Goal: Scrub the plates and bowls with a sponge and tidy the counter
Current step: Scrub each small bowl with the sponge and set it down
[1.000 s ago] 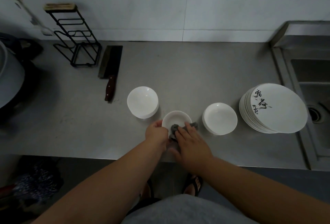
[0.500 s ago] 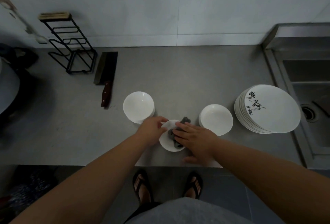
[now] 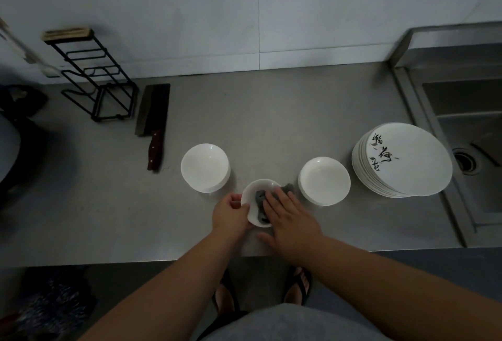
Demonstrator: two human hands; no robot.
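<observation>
A small white bowl [image 3: 254, 187] sits near the front edge of the bench [image 3: 298, 112]. The left hand [image 3: 229, 214] grips its rim, and the right hand [image 3: 290, 221] presses a grey sponge [image 3: 260, 197] into it with flat, released fingers. To the right, the top of a stack of plates [image 3: 413, 161] carries black brush characters that I cannot read.

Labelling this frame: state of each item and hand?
small bowl: held at the rim.
sponge: in small bowl, pressed down.
left hand: grips small bowl.
right hand: straight fingers press sponge.
plates: stacked, untouched.
left bowl stack: upright, untouched.
right bowl stack: upright, untouched.
cleaver: lying flat.
</observation>
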